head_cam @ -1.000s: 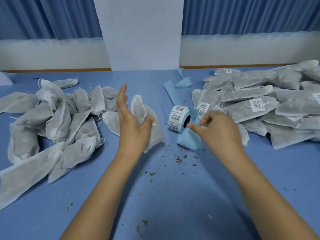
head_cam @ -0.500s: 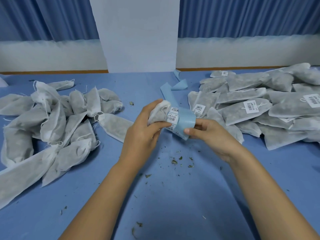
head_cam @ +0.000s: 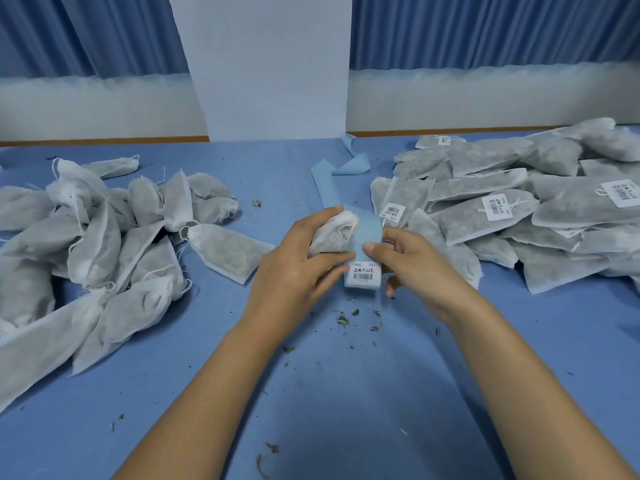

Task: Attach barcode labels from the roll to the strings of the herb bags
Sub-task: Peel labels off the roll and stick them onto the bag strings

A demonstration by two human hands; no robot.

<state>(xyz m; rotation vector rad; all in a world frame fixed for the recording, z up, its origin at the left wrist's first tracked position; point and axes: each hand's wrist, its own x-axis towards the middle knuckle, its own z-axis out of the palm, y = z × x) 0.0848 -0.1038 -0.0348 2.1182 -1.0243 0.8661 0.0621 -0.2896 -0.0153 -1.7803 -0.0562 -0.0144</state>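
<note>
My left hand (head_cam: 294, 271) is closed around a white herb bag (head_cam: 332, 233) held above the blue table. My right hand (head_cam: 412, 265) grips the label roll, mostly hidden in the palm; its light blue backing strip (head_cam: 363, 230) runs over the front. One white barcode label (head_cam: 363, 271) sits on the strip just below my left thumb and between both hands. The bag's string is not clear to see.
A pile of unlabelled white bags (head_cam: 104, 244) lies at the left. A pile of bags with barcode labels (head_cam: 519, 202) lies at the right. Used blue backing strip (head_cam: 346, 168) trails away toward the far edge. Herb crumbs (head_cam: 356, 317) dot the blue table (head_cam: 346, 393).
Both hands came together over the table's middle: the left closed on a bag, the right picked up the roll, and a label on the strip has been drawn down between them.
</note>
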